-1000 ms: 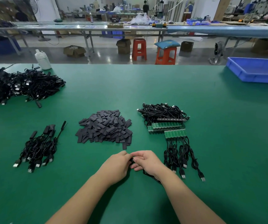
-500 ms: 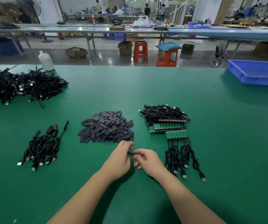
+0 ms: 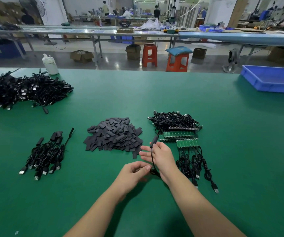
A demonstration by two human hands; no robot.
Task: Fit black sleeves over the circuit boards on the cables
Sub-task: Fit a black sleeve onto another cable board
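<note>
Fingers of right hand (image 3: 161,155) pinching sleeved cable (image 3: 152,156), sleeve (image 3: 153,140) tilted up-right, left hand (image 3: 132,171) loosely curled, released

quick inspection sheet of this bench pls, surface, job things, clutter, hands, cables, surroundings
surface: green bench mat, a small speck near the front left edge.
job's things: pile of loose black sleeves mid-bench; green circuit boards in rows to its right, each with a cable attached.
clutter: white bottle at the far edge; blue tray far right.
grippers: right hand holds a sleeved cable upright; left hand loosely curled beside it, holding nothing visible.
cables: small finished bundle on the left; big heap far left; unsleeved cables right of the hands.
surroundings: long tables, orange stools, cardboard boxes, people far back.
</note>
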